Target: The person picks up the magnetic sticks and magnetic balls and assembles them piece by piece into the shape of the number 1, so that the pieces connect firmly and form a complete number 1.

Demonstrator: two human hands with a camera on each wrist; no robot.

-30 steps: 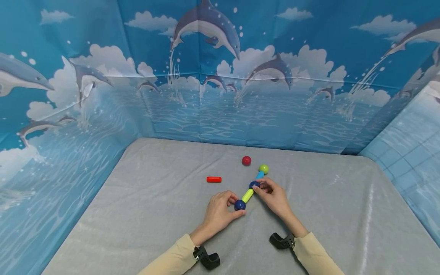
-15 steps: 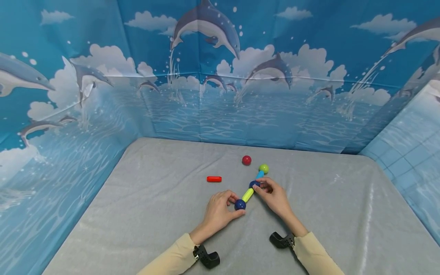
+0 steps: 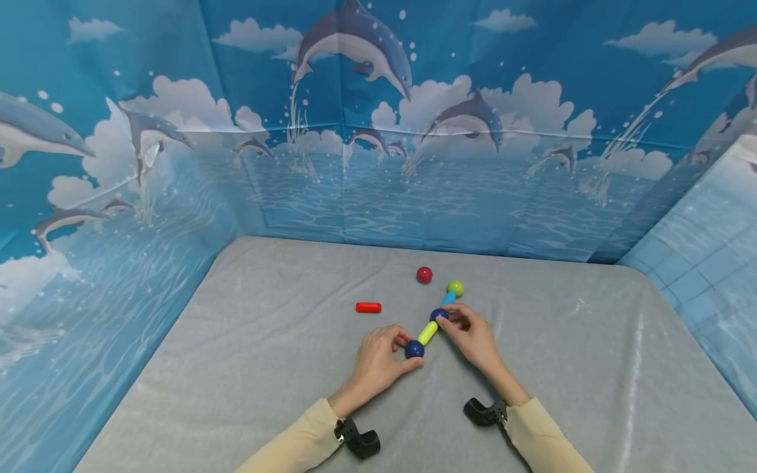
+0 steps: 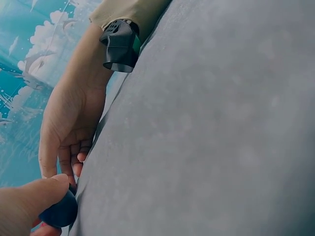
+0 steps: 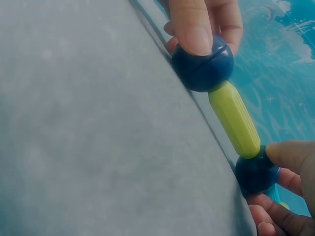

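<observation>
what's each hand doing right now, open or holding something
Left hand: holding the nearer dark-blue ball between thumb and fingers.
Right hand: pinching the farther dark-blue ball.

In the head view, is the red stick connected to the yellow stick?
No, the red stick lies apart on the grey cloth, while the yellow stick sits between two dark blue balls.

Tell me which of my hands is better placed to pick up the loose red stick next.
Probably your left hand: it is nearer the red stick, holding the near blue ball, while your right hand is farther off, pinching the far blue ball.
</observation>
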